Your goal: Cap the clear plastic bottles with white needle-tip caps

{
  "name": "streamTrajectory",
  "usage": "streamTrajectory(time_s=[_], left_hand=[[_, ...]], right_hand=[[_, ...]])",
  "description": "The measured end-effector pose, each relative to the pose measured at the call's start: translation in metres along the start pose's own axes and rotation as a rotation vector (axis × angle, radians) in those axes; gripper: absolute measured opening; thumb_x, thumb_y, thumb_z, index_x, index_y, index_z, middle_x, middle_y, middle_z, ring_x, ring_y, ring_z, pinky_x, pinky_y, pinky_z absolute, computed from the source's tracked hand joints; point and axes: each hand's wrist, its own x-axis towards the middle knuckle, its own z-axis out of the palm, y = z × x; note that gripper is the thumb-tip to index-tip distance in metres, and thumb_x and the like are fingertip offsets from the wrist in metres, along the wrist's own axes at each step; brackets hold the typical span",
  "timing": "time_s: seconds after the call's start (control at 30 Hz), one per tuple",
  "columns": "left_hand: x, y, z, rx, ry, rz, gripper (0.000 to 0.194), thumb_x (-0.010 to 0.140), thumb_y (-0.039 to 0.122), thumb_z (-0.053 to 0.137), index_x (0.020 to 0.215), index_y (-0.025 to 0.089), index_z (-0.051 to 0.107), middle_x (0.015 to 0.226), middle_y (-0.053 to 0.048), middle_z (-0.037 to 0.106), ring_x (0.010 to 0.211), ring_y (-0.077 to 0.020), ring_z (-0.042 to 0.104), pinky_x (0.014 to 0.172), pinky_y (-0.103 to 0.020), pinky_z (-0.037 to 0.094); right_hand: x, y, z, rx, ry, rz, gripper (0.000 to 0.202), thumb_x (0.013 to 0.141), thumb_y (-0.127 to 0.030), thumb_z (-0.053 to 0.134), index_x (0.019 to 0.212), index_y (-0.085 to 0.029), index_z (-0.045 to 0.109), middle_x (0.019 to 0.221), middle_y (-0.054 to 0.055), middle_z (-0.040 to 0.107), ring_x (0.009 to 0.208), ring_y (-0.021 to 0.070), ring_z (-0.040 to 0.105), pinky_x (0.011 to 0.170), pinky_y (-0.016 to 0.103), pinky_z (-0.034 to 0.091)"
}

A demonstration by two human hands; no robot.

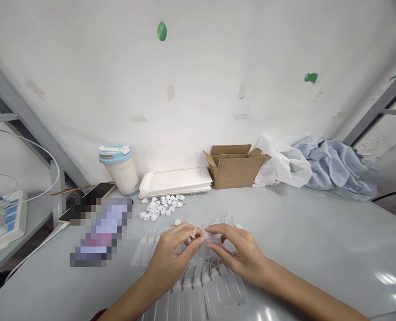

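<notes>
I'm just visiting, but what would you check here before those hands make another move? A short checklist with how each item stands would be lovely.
1. Right hand has a grip: ok, its fingers hold a translucent tube.
2. Left hand is at that tube: ok, its fingertips are at one end.
3. Whatever the left fingers pinch is fully seated: cannot tell, they hide it.
4. Loose white caps look reachable: ok, piled just beyond the left hand.
5. Other tubes are tidy: ok, roughly side by side under and around the hands.
6. Lidded cup is away from the tubes: ok, it stands back near the wall.
</notes>
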Motion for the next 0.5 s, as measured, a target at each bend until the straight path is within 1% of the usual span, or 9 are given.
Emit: streamTrajectory(time_s=[0.1,0.17,0.27,0.33,0.4,0.47,0.5], left_hand=[[-0.004,0.001,0.002,0.021,0.021,-0.014,0.013,0.086,0.022,0.054,0.084,0.022,0.067,0.074,0.0,0.063,0.068,-0.0134,0.057,0.065,-0.024,0.046],[-0.006,0.001,0.004,0.047,0.051,-0.005,0.011,0.085,0.022,0.055,0.081,0.021,0.066,0.071,0.001,0.061,0.066,-0.0131,0.057,0.064,-0.023,0.046],[-0.007,0.001,0.006,0.096,0.086,0.024,0.01,0.084,0.021,0.057,0.077,0.019,0.063,0.067,0.001,0.06,0.061,-0.0124,0.056,0.059,-0.023,0.045],[-0.007,0.0,0.008,0.12,0.09,0.06,0.01,0.085,0.019,0.056,0.077,0.018,0.062,0.067,0.001,0.059,0.06,-0.0121,0.056,0.057,-0.023,0.045],[-0.007,-0.001,0.008,0.14,0.097,0.131,0.007,0.085,0.017,0.055,0.082,0.018,0.061,0.071,0.0,0.061,0.064,-0.0124,0.056,0.059,-0.023,0.046],[-0.007,-0.002,0.008,0.184,0.126,0.229,0.009,0.085,0.014,0.054,0.09,0.018,0.06,0.08,-0.002,0.061,0.072,-0.0138,0.057,0.064,-0.025,0.047],[-0.008,-0.002,0.007,0.219,0.142,0.284,0.012,0.085,0.012,0.054,0.096,0.017,0.058,0.085,-0.004,0.061,0.077,-0.015,0.057,0.068,-0.026,0.048]], right_hand=[[0.0,-0.001,0.001,-0.009,-0.002,0.016,0.029,0.087,-0.019,0.056,0.115,-0.022,0.048,0.093,0.005,0.067,0.069,0.0142,0.062,0.062,0.025,0.052],[0.0,-0.001,0.002,-0.021,-0.011,0.014,0.029,0.087,-0.019,0.055,0.115,-0.02,0.048,0.094,0.007,0.067,0.074,0.0155,0.062,0.066,0.026,0.053],[0.0,-0.001,0.003,-0.026,-0.043,-0.043,0.028,0.088,-0.018,0.052,0.116,-0.017,0.048,0.097,0.01,0.065,0.083,0.0181,0.062,0.07,0.028,0.053],[0.0,-0.002,0.003,-0.007,-0.063,-0.057,0.028,0.088,-0.016,0.051,0.116,-0.016,0.05,0.096,0.011,0.064,0.084,0.0184,0.062,0.069,0.029,0.052],[0.002,-0.004,0.001,0.058,-0.064,0.016,0.027,0.087,-0.016,0.052,0.114,-0.015,0.053,0.094,0.01,0.065,0.081,0.0175,0.061,0.068,0.028,0.052],[0.005,-0.008,-0.002,0.192,-0.069,0.175,0.024,0.086,-0.02,0.054,0.11,-0.017,0.057,0.091,0.007,0.065,0.078,0.0158,0.061,0.065,0.026,0.052],[0.007,-0.01,-0.004,0.277,-0.078,0.272,0.022,0.087,-0.022,0.054,0.107,-0.017,0.059,0.088,0.006,0.066,0.077,0.0151,0.061,0.063,0.024,0.051]])
